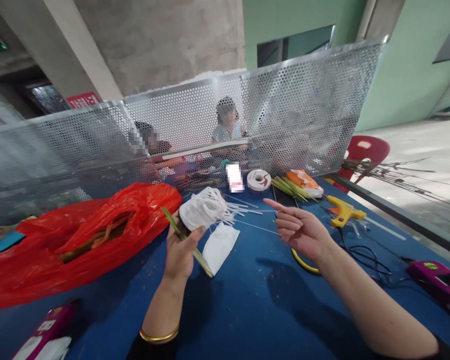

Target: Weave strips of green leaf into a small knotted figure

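A: Using the white spool [258, 181] as our landmark, where are the edges?

B: The perforated screen [195, 125] stands behind it, closing the far side. The red bag [135, 200] bounds the left. To the right lie green stalks [294, 190], an orange-and-white packet [305, 183], then the yellow glue gun [345, 212], near the table's right edge.

A: And room to move?

B: Blue tabletop [247, 310] spreads nearer than the spool, between the forearms. A yellow ring [303, 262] lies by the right wrist.

A: How are the hands posed?

B: The left hand [183, 247], nearer and left of the spool, is raised, gripping the white cord bundle [203, 209] and a green leaf strip [187, 243]. The right hand [298, 227], nearer and right of it, points its index finger leftward, other fingers curled. A thin strand [255, 227] runs from the bundle to those curled fingers.
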Demonstrator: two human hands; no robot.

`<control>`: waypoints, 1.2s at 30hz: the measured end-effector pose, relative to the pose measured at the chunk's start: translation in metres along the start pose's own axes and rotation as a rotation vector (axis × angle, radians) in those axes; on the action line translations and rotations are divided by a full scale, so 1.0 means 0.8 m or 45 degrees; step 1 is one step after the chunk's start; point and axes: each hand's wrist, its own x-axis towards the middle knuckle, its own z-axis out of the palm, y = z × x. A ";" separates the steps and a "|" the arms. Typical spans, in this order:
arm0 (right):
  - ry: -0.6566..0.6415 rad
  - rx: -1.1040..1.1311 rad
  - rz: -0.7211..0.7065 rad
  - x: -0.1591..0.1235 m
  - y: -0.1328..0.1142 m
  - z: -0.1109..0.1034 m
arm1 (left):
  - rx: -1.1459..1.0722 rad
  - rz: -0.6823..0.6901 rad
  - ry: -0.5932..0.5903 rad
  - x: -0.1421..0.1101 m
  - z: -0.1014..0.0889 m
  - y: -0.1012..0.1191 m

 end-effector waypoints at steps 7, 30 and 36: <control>0.078 0.003 -0.144 -0.002 -0.012 -0.007 | -0.133 -0.135 0.027 0.005 -0.015 -0.001; -0.065 -2.050 -0.088 -0.001 0.013 -0.018 | -0.261 -0.473 0.081 0.010 -0.011 0.003; 0.087 -2.054 -0.384 -0.001 0.009 -0.011 | -0.237 -0.514 0.073 0.010 -0.011 0.003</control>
